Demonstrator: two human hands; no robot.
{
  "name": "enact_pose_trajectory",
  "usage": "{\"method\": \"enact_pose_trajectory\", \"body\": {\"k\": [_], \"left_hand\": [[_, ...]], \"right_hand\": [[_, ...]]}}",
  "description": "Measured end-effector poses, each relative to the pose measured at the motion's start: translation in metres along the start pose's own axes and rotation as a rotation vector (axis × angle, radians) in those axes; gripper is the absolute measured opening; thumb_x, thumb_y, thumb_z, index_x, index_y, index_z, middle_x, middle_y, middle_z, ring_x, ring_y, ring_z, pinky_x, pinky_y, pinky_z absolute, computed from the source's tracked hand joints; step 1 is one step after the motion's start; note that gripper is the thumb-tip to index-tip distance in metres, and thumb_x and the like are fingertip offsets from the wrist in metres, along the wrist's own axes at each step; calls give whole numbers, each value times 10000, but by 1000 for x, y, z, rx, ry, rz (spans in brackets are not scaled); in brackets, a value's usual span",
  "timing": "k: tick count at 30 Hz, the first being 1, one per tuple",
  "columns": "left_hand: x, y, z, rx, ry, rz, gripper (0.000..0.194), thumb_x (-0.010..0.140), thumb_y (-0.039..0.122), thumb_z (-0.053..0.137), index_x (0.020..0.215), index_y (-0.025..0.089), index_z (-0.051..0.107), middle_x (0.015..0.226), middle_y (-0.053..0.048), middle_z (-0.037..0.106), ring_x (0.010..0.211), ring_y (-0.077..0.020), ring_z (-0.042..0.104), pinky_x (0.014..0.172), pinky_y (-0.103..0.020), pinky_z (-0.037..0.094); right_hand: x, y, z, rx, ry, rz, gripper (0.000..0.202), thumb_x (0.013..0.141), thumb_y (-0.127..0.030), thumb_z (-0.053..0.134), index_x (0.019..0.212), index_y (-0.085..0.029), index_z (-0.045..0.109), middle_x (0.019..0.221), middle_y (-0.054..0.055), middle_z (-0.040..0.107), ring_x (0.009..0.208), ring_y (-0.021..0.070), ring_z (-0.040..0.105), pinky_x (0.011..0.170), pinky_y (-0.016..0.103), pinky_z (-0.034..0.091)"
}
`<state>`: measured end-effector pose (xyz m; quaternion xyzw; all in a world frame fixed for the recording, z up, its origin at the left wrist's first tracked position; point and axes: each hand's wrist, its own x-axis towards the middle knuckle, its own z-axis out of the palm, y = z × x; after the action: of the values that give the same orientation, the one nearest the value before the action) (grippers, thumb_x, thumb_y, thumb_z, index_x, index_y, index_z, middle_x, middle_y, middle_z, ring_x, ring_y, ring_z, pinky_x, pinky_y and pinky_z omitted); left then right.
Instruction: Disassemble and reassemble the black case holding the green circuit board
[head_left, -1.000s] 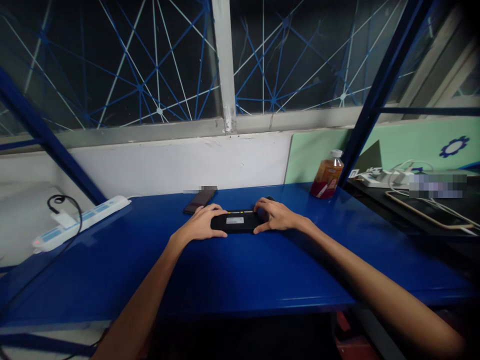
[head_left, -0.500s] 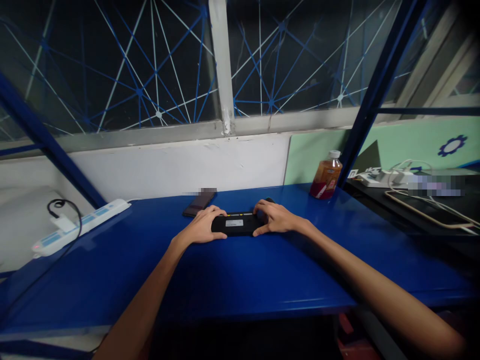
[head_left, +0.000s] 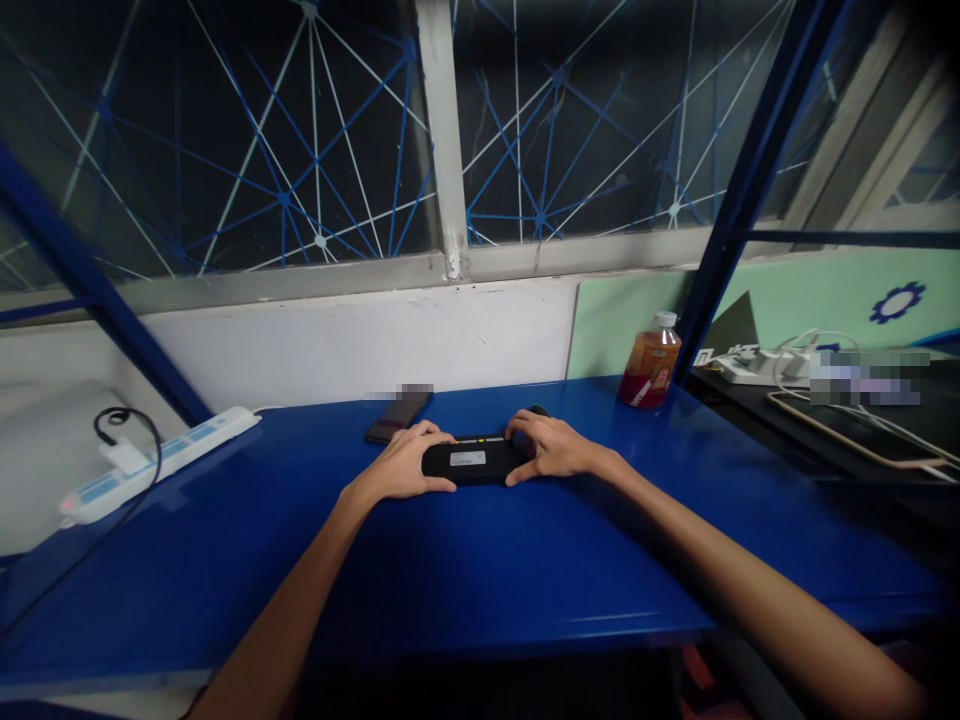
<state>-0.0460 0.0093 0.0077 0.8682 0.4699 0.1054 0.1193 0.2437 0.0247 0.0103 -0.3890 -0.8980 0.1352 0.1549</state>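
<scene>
A black oblong device (head_left: 480, 470) with a pale label on its face and small yellow marks along its far edge lies across the middle of the blue table. My left hand (head_left: 409, 462) grips its left end, the thumb along the near edge and the fingers over the far edge. At the opposite end my right hand (head_left: 551, 448) is closed round it in the same way. Part of a dark thing (head_left: 539, 410) shows behind my right hand; its kind is hidden. Just beyond my left hand a dark phone (head_left: 399, 412) lies flat.
A white power strip (head_left: 169, 462) with a black cable lies at the table's left. Toward the back right stands a bottle of reddish drink (head_left: 651, 362). Blue frame posts (head_left: 739, 215) rise at both sides. Another phone (head_left: 862, 430) and white cables occupy the dark surface at right.
The whole view has shifted a little, so things sit slightly lower in the picture. Both hands keep their hold on the black device, which looks unmoved on the table.
</scene>
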Motion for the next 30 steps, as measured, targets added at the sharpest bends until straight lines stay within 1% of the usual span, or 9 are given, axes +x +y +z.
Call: {"method": "enact_pose_trajectory", "body": {"k": [6, 12, 19, 25, 30], "left_hand": [[0, 1, -1, -2, -11, -2, 688, 663, 644, 650, 1244, 301, 517, 1235, -73, 462, 1104, -321, 458, 947, -456, 356], [0, 5, -2, 8, 2, 15, 635, 709, 596, 636, 1250, 297, 490, 1203, -67, 489, 1107, -306, 461, 972, -461, 321], [1, 3, -3, -1, 3, 4, 677, 663, 623, 662, 1238, 295, 526, 1209, -75, 489, 1100, -316, 468, 943, -460, 356], [1, 0, -2, 13, -4, -6, 707, 626, 659, 668, 1233, 310, 564, 1219, -78, 481, 1088, -329, 474, 933, -475, 364], [0, 2, -2, 19, 2, -4, 688, 643, 662, 656, 1234, 326, 556, 1219, -70, 484, 1113, -327, 455, 961, -488, 336]], "right_hand": [[0, 0, -1, -28, 6, -19, 680, 584, -720, 668, 1015, -202, 580, 1002, 57, 582, 773, 203, 574, 606, 292, 407], [1, -1, -1, -83, 27, -27, 699, 585, -721, 667, 1038, -194, 591, 990, 65, 611, 774, 215, 587, 614, 304, 410], [1, 2, 1, -103, 38, -45, 728, 583, -739, 650, 1059, -189, 613, 1023, 88, 609, 834, 256, 597, 645, 339, 438], [0, 2, 2, -73, 14, -33, 720, 581, -724, 665, 1054, -181, 629, 1037, 96, 597, 810, 246, 593, 653, 352, 449], [0, 1, 2, -64, 12, -32, 706, 594, -718, 663, 1050, -182, 622, 1042, 93, 591, 809, 241, 588, 649, 345, 444]]}}
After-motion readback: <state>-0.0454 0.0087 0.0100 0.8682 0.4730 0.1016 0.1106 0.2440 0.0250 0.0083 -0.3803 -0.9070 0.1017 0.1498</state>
